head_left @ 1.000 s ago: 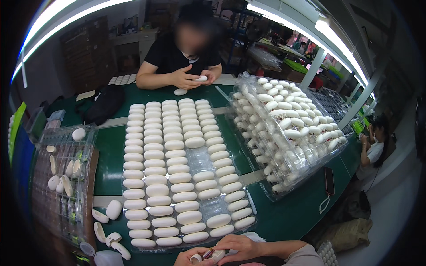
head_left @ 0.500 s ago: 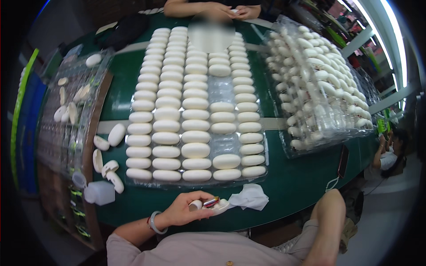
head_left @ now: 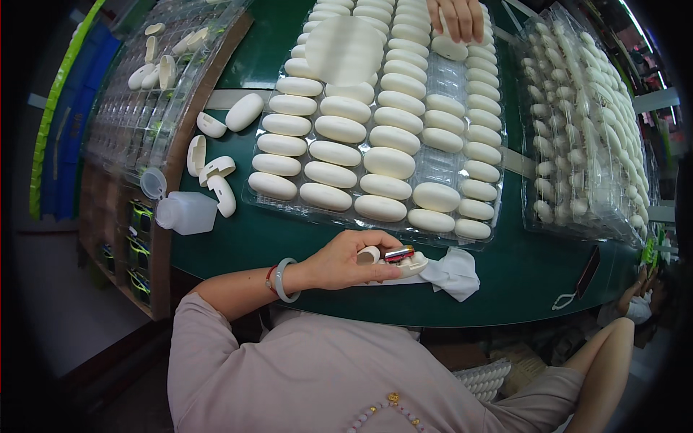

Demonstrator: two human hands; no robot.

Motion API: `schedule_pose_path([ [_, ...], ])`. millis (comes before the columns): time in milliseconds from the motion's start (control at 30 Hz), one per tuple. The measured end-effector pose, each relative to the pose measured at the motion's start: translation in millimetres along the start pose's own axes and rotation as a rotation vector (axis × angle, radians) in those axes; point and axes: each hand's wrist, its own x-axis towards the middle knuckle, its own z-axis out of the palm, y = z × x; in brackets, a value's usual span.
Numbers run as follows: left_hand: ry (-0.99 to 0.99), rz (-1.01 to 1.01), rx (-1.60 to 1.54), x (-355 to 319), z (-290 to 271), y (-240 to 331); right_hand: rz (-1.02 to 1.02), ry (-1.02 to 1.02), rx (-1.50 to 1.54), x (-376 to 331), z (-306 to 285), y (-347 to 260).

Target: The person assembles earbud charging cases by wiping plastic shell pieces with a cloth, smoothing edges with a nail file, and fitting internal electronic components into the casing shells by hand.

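At the near edge of the table, my left hand (head_left: pixel 350 261) is closed around an opened white oval casing (head_left: pixel 413 265). A small shiny cylinder (head_left: pixel 398 253), silver with red and looking like a battery, shows at that casing between thumb and fingers. Just right of it lies a crumpled white cloth or tissue (head_left: pixel 456 274). My right arm (head_left: pixel 603 368) is bent at the far right, and its hand is out of sight. Beyond my left hand, a clear plastic tray (head_left: pixel 440 164) carries rows of closed white oval casings (head_left: pixel 390 162), with a few bare slots.
Loose casing halves (head_left: pixel 216 169) and an open translucent bottle (head_left: pixel 189 213) lie on the left. Beside them is a clear tray (head_left: pixel 119 137) on a brown board. Stacked filled trays (head_left: pixel 577 144) stand right, near a phone (head_left: pixel 588 273). Another person's hand (head_left: pixel 456 20) reaches over the far rows.
The whole view has shifted, so the table sits higher and more rightward. The other person's hand has come over the far casings. My left hand keeps hold of the opened casing.
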Motion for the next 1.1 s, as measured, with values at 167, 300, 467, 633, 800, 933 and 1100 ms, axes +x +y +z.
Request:
schedule_pose_path([
  [167, 0.015, 0.026, 0.027, 2, 0, -4, -0.088, 0.053, 0.037, 13, 2, 11],
  [300, 0.01, 0.024, 0.046, 1, 1, 2, -0.159, 0.105, 0.071, 21, 3, 20],
  [467, 0.014, 0.035, 0.073, 1, -1, -2, -0.271, 0.181, 0.117, 27, 6, 31],
  [633, -0.054, -0.026, 0.038, 6, 3, 0, -0.469, 0.152, 0.124, 52, 1, 35],
  [800, 0.072, -0.023, 0.099, 4, 0, -4, -0.766, -0.005, 0.107, 92, -8, 29],
  [933, 0.091, -0.039, 0.044, -3, -4, -6, -0.763, -0.173, 0.022, 97, -5, 26],
  [1100, 0.075, -0.05, 0.111, 8, 4, -5, 0.557, -0.707, -0.385, -26, -78, 49],
])
